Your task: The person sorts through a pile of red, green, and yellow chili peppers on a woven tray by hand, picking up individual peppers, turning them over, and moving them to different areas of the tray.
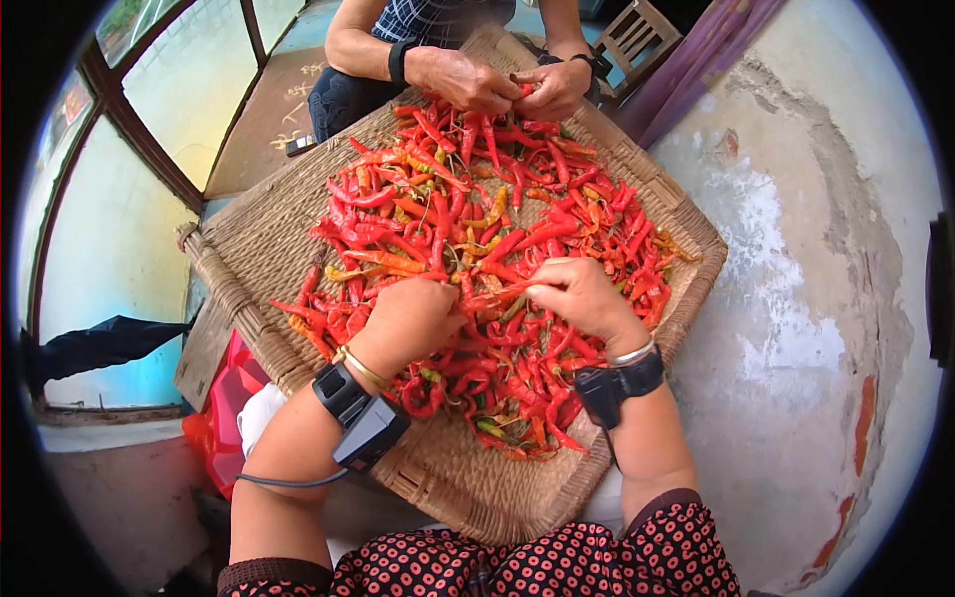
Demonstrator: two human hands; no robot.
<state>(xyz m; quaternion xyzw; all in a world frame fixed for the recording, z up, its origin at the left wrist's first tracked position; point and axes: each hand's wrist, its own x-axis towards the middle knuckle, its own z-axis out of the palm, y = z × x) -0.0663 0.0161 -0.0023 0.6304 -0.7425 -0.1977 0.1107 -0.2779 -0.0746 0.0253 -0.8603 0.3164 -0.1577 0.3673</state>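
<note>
A slender red chili pepper (502, 296) spans the gap between my two hands, over a heap of chilies. My right hand (589, 303) pinches one end of it between thumb and fingers. My left hand (413, 320) is closed at its other end, the fingertips mostly hidden behind the back of the hand. Under and around both hands lie many red chili peppers (517, 378), some orange or yellowish, spread over a woven rope surface (269, 224) with thick wrapped edges.
Across the heap, another person's hands (497, 88) are together, fingers around a small red piece. A plastered wall (786, 328) stands close on the right. Windows (109, 229) line the left, with a black folded umbrella (109, 346) and a red plastic item (231, 403) below. A wooden chair (637, 45) stands behind.
</note>
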